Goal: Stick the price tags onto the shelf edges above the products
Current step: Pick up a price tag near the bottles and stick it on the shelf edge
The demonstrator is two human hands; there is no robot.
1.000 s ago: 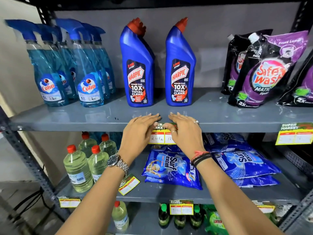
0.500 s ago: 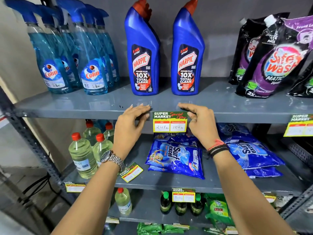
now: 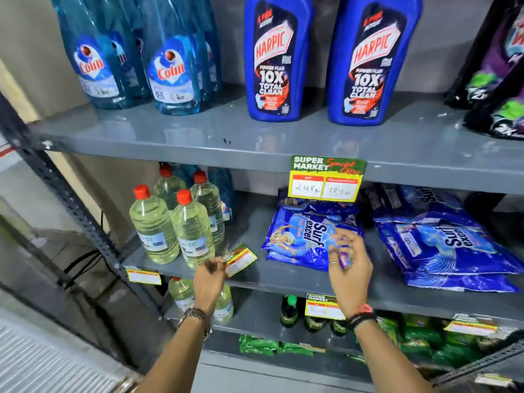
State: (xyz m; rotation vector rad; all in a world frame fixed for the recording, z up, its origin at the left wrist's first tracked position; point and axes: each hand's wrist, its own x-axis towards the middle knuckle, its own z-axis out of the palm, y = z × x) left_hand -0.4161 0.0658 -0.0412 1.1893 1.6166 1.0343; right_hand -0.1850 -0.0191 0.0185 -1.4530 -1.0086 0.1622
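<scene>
Two hands hang low in front of the middle shelf (image 3: 283,275). The left hand (image 3: 209,279) has its fingers drawn together at the corner of a loose price tag (image 3: 241,258), which lies tilted on that shelf just beside the clear bottles (image 3: 173,225); motion blur hides whether the tag is actually pinched yet. The right hand (image 3: 350,265) is loosely curled in front of the Surf Excel pouch (image 3: 300,241), and whether it holds anything cannot be told through the blur.

One tag (image 3: 327,178) is already stuck on the edge of the upper shelf (image 3: 170,158), hanging square above the pouches and below the Harpic bottles (image 3: 279,61).

The step in hand looks like picking up the loose tag. To do it well, the person would likely nip it by one corner without creasing it, keep the adhesive side off the fingers, carry it up to the shelf edge over the clear bottles, level its top with the lip, then press from the middle outward.

The tags are thin, flat printed card, green at the top and yellow below with white price boxes. Shelves are smooth grey painted metal, faintly glossy. Bottles are rigid clear plastic with red caps; pouches are soft, crinkled glossy film.
</scene>
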